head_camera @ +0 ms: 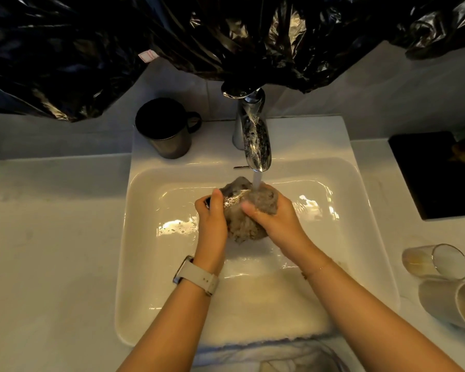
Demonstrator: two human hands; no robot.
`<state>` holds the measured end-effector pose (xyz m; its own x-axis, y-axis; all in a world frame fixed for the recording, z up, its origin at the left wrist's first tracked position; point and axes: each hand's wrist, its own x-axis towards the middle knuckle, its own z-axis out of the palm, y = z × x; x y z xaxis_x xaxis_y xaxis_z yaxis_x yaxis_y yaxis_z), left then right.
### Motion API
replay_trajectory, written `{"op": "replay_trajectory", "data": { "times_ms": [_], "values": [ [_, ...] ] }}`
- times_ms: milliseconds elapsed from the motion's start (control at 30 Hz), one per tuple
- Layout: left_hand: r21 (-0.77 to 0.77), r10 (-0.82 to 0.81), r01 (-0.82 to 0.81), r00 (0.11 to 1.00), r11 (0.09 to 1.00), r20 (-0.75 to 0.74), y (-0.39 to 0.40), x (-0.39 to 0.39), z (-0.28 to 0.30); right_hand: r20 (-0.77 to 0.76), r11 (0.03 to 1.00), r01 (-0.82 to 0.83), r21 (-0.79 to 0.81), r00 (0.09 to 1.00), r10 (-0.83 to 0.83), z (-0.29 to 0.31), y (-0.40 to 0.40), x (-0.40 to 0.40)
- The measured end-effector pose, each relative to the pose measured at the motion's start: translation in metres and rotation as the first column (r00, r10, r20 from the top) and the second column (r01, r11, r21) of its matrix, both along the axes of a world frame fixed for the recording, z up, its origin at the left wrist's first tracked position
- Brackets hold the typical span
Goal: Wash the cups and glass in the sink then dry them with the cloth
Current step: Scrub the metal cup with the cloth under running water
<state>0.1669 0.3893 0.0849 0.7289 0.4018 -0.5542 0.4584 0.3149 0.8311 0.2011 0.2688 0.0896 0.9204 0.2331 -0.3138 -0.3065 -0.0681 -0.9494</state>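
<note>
- Over the middle of the sink (145, 264), both hands work a wet grey cloth (243, 226) wrapped round a shiny item, too covered to name.
- The left hand (212, 216) curls round its left side; the right hand (271, 213) grips the cloth from the right.
- Water from the tap (254, 138) falls onto the cloth.
- A dark mug (164, 130) stands on the sink's back-left rim.
- A glass (435, 261) and a white cup (451, 304) lie on their sides, right of the sink.
</note>
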Motion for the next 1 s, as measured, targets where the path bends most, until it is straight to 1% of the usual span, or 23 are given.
{"op": "replay_trajectory", "data": {
  "times_ms": [33, 67, 133, 200, 233, 267, 333, 367, 400, 433, 467, 500, 533, 600, 667, 733, 800, 900, 1000],
  "values": [
    [-0.067, -0.008, 0.005, 0.999, 0.998, -0.039, 0.002, 0.001, 0.0, 0.012, 0.998, -0.036, -0.045, 0.999, 0.036, -0.001, -0.004, 0.002],
    [-0.132, -0.029, 0.021, 0.998, 0.991, -0.054, 0.002, 0.001, 0.001, 0.02, 0.998, -0.021, -0.067, 1.0, 0.022, -0.001, -0.005, 0.004],
    [-0.248, -0.045, 0.032, 0.998, 0.968, -0.049, -0.004, -0.004, 0.005, 0.03, 0.994, 0.098, -0.04, 0.995, -0.097, 0.006, 0.0, 0.007],
    [-0.307, -0.081, 0.068, 0.996, 0.949, -0.029, -0.005, -0.011, 0.009, 0.01, 0.968, 0.249, 0.015, 0.968, -0.249, 0.012, 0.005, 0.014],
    [-0.331, -0.107, 0.094, 0.994, 0.939, -0.022, -0.001, -0.013, 0.009, 0.011, 0.961, 0.276, 0.019, 0.961, -0.276, 0.014, 0.005, 0.018],
    [-0.354, -0.144, 0.131, 0.989, 0.926, -0.011, 0.004, -0.015, 0.009, 0.019, 0.97, 0.242, 0.017, 0.97, -0.242, 0.016, 0.004, 0.022],
    [-0.367, -0.29, 0.268, 0.957, 0.891, -0.005, 0.013, -0.016, 0.012, 0.031, 0.999, 0.052, 0.004, 0.998, -0.052, 0.018, 0.001, 0.028],
    [-0.344, -0.381, 0.356, 0.924, 0.869, -0.007, 0.016, -0.014, 0.014, 0.029, 0.999, -0.035, 0.001, 0.999, 0.035, 0.019, 0.002, 0.029],
    [-0.321, -0.452, 0.429, 0.892, 0.844, 0.003, 0.015, -0.013, 0.017, 0.03, 0.997, -0.074, -0.014, 0.997, 0.074, 0.018, 0.002, 0.029],
    [-0.296, -0.484, 0.466, 0.875, 0.834, 0.015, 0.013, -0.012, 0.018, 0.034, 0.997, -0.063, -0.04, 0.997, 0.064, 0.015, 0.004, 0.029],
    [-0.276, -0.478, 0.465, 0.878, 0.841, 0.025, 0.01, -0.012, 0.02, 0.04, 0.998, -0.013, -0.068, 0.999, 0.016, 0.013, 0.004, 0.029],
    [-0.283, -0.44, 0.43, 0.897, 0.857, 0.032, 0.008, -0.01, 0.021, 0.038, 0.995, 0.059, -0.076, 0.998, -0.057, 0.012, 0.004, 0.03],
    [-0.318, -0.384, 0.372, 0.923, 0.872, 0.027, 0.006, -0.009, 0.021, 0.019, 0.988, 0.142, -0.057, 0.99, -0.141, 0.01, 0.001, 0.03],
    [-0.423, -0.282, 0.269, 0.959, 0.865, 0.033, 0.008, -0.009, 0.021, -0.046, 0.951, 0.308, -0.014, 0.95, -0.309, 0.007, -0.01, 0.033],
    [-0.481, -0.207, 0.2, 0.978, 0.854, 0.04, 0.012, -0.009, 0.021, -0.111, 0.906, 0.423, -0.02, 0.9, -0.422, 0.005, -0.025, 0.033],
    [-0.51, -0.161, 0.163, 0.986, 0.845, 0.05, 0.014, -0.008, 0.021, -0.175, 0.902, 0.429, -0.043, 0.886, -0.429, 0.007, -0.034, 0.028],
    [-0.501, -0.186, 0.192, 0.981, 0.844, 0.062, 0.011, -0.004, 0.02, -0.201, 0.926, 0.378, -0.008, 0.906, -0.371, 0.013, -0.034, 0.019],
    [-0.411, -0.232, 0.233, 0.971, 0.881, 0.052, 0.001, 0.001, 0.021, -0.254, 0.942, 0.312, 0.124, 0.928, -0.274, 0.029, -0.027, 0.0],
    [-0.385, -0.196, 0.202, 0.979, 0.901, 0.055, -0.005, 0.005, 0.025, -0.256, 0.914, 0.278, 0.297, 0.945, -0.204, 0.035, -0.025, -0.016]
  ]
}}
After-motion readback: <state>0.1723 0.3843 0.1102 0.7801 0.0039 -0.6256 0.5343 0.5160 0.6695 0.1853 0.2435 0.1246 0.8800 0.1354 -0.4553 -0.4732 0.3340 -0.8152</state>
